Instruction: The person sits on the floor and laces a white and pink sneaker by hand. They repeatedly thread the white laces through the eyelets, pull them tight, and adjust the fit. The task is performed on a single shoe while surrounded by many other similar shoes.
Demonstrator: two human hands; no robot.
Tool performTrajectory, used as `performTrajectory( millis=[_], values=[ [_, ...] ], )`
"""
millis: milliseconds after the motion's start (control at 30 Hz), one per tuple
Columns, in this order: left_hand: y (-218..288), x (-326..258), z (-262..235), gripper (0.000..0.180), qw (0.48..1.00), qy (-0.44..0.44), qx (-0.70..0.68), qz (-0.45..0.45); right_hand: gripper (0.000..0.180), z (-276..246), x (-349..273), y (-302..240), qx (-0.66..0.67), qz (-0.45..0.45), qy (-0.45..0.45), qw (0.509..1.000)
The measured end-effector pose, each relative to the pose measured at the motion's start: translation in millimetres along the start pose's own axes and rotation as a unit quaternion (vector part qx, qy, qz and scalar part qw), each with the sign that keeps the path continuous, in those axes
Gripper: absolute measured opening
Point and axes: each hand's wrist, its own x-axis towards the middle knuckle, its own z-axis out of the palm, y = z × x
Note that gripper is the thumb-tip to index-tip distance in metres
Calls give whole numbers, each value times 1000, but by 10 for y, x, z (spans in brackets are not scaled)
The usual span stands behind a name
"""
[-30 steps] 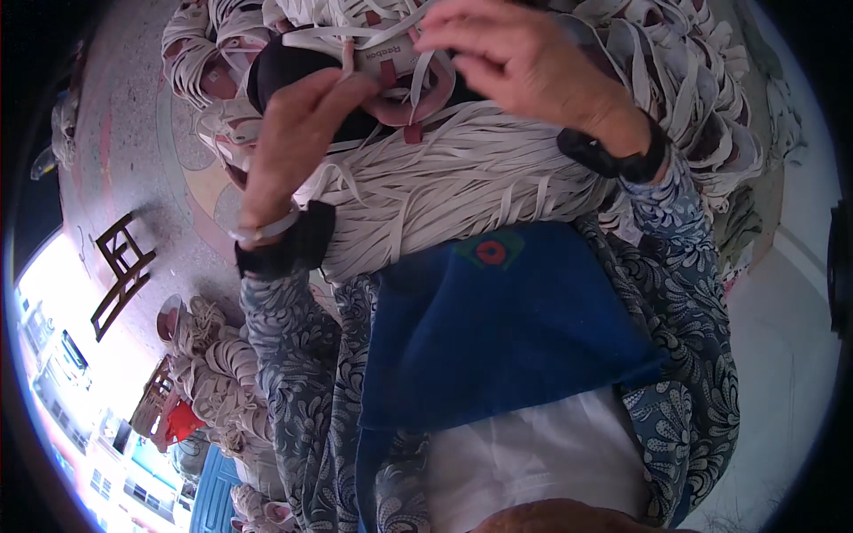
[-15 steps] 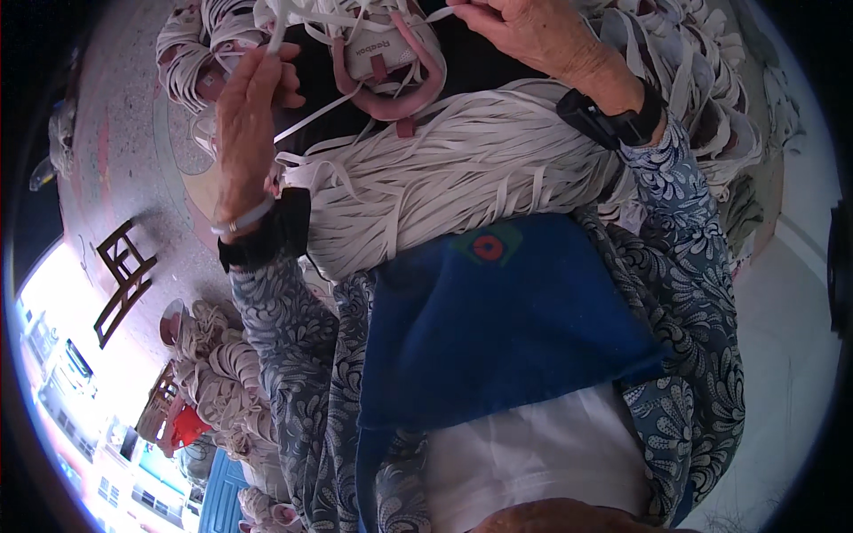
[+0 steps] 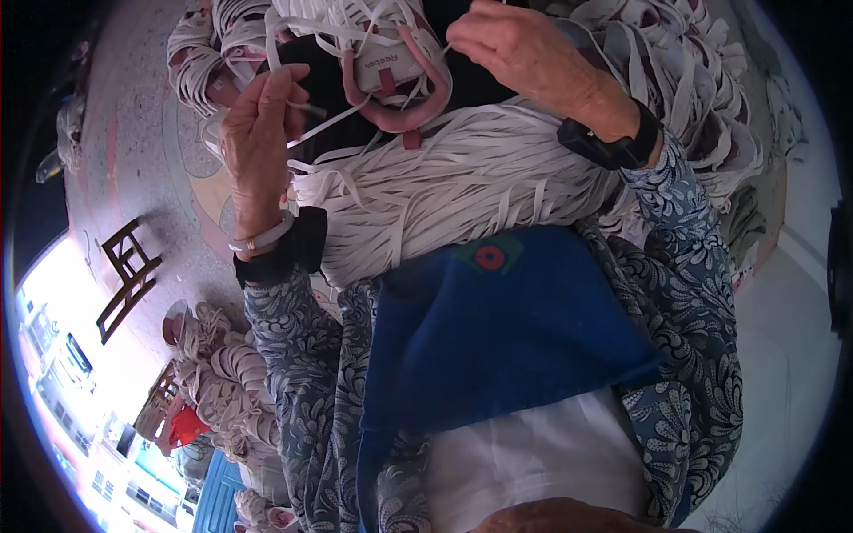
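A shoe [image 3: 391, 67] lies far on a bundle of laces [image 3: 444, 191], between the left hand [image 3: 258, 133] and right hand [image 3: 524, 53]; an apron [image 3: 498, 329] lies nearer.

We see a speckled pinkish floor [image 3: 133, 178] carrying everything here. A dark wooden stool [image 3: 124, 275] stands on it at left, apart from the rest. Bundles of white laces with shoes [image 3: 222, 391] lie heaped on it lower left, with a red item [image 3: 185, 426] among them. More lace-and-shoe heaps [image 3: 209, 53] sit on it at top left.
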Motion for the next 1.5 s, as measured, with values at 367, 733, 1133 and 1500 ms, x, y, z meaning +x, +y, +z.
performTrajectory(
  millis=[367,733,1133,1500],
  values=[
    [-161,53,8,21,993,-15,-114,-28,16,-106,207,-51,405,253,72,876],
    [-233,107,92,16,996,-40,-72,15,18,-114,273,-91,425,259,111,860],
    [-283,227,73,17,997,-46,-4,67,18,-198,403,-125,378,339,32,861],
    [-258,302,163,16,997,-38,38,59,20,39,270,-358,221,296,57,927]
  ],
)
